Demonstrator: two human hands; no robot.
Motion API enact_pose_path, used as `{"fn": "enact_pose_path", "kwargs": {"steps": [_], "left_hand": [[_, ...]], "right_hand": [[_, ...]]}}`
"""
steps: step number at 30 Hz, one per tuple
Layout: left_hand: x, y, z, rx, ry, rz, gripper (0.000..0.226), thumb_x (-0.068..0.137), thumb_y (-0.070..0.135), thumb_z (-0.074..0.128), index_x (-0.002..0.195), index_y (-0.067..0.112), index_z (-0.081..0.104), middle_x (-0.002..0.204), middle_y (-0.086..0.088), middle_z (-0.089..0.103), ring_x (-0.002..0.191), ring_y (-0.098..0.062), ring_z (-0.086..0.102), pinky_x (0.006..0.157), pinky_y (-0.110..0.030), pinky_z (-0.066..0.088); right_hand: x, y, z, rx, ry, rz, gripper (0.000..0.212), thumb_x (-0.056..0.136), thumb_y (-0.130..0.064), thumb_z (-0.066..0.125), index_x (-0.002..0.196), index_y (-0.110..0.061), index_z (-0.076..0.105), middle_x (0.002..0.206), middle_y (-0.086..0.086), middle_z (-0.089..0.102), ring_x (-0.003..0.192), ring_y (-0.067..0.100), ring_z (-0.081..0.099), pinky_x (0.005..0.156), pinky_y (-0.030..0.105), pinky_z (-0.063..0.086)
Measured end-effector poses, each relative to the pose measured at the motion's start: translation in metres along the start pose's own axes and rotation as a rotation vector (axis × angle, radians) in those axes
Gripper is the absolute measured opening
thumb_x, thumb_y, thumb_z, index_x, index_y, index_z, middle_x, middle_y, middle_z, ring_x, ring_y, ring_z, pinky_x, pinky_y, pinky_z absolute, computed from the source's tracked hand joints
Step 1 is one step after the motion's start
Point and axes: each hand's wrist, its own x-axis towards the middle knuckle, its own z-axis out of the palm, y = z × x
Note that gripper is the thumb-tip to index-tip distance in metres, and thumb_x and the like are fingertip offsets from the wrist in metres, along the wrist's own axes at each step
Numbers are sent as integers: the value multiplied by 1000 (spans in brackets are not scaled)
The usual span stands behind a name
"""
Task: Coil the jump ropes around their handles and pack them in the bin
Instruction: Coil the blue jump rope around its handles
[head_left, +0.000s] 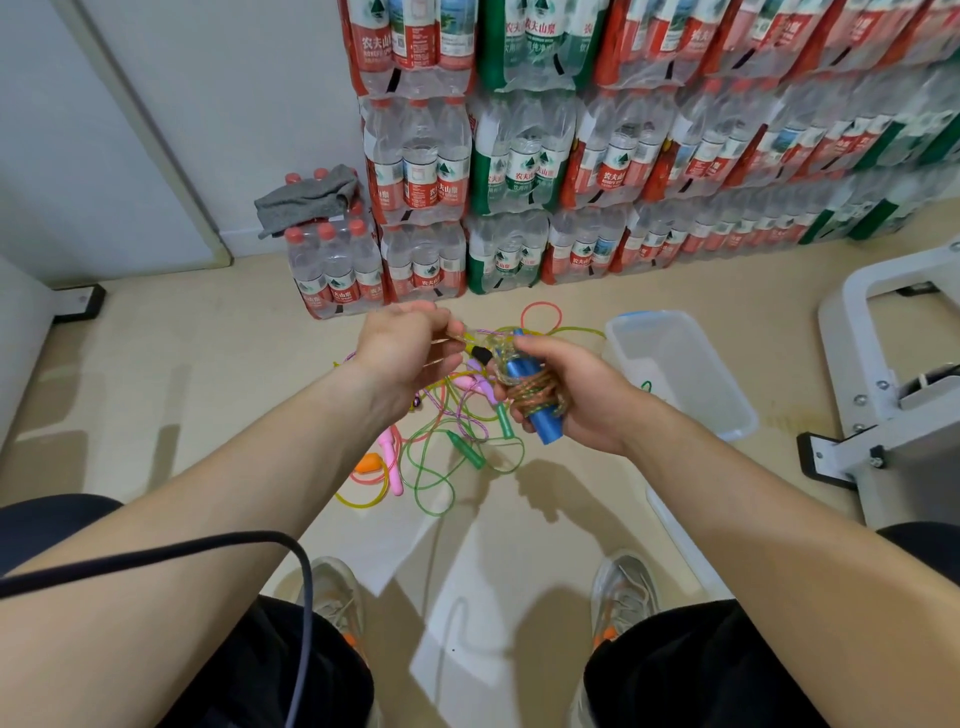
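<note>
Bottle packs (519, 156) line the upper frame above a beige floor (208, 374). Centre-left, the left hand (402, 348) pinches a rope strand (464, 339); loose jump ropes (441, 462) lie beneath; the right hand (576, 400) grips rope-wound blue handles (543, 423); the bin (691, 374) sits right.

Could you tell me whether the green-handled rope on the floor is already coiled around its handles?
No, the green-handled rope sprawls in loose loops on the floor, uncoiled.

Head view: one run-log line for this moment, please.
step: coiling | right hand grips blue handles, rope wound round | left hand pinches loose strand | bin on floor | other ropes tangled on floor
</note>
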Motion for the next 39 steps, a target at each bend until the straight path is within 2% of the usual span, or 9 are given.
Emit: {"fn": "enact_pose_path", "kwargs": {"steps": [5,7,10,13,17,21,28,33,39], "left_hand": [[1,7,-4,-208,-57,-148,25,100,6,47,77,12,52,61,-1,56,54,-11,57,65,-24,51],[-1,6,-3,-183,-80,-148,26,100,7,45,75,14,49,60,0,53,53,-11,52,59,-23,41],[1,5,-2,-62,-99,-89,24,99,5,42,78,17,47,66,1,47,49,-10,43,46,-21,23],[6,5,-4,-9,-50,-27,21,97,0,41,92,16,53,67,0,48,46,-10,41,41,-18,19],[14,5,-5,-66,67,40,29,95,-6,41,116,12,50,65,-5,51,46,-12,43,40,-19,22],[12,6,-1,-97,92,146,26,95,-6,42,112,13,50,64,-5,52,49,-13,44,41,-21,28],[0,16,3,301,-188,406,13,99,3,52,104,13,56,69,0,63,65,-17,66,59,-25,42],[-13,16,18,223,-326,384,13,100,-1,48,104,9,55,67,-1,60,65,-19,68,54,-19,47],[-11,19,21,205,-297,341,16,100,0,48,100,14,56,60,3,58,59,-16,66,52,-21,45]], "right_hand": [[11,8,-7,15,53,16,61,99,-55,46,136,-7,52,114,12,59,59,24,68,47,23,47],[18,13,-9,-19,118,30,70,95,-62,48,143,-12,50,123,8,57,64,25,70,48,24,48],[17,17,-11,-166,133,31,60,97,-65,45,114,-12,66,98,6,69,60,18,67,51,26,49],[16,22,-11,-379,196,-58,49,103,-55,42,83,-14,60,73,5,62,56,17,58,62,30,48],[21,31,-10,-667,254,-129,49,85,-70,34,83,-25,52,77,3,49,72,18,46,74,37,32],[17,35,-5,-714,269,-194,43,105,-52,32,80,-20,47,77,2,45,71,18,42,70,36,29],[20,40,-6,-534,153,-220,33,109,-32,37,93,-16,60,84,1,59,79,15,54,74,32,39],[16,33,-1,-296,113,-86,30,107,-40,38,106,-25,64,99,-5,69,85,11,66,82,33,53],[12,34,0,-474,-27,-212,36,107,-44,39,106,-30,73,121,-16,67,114,-3,60,106,26,43]]}}
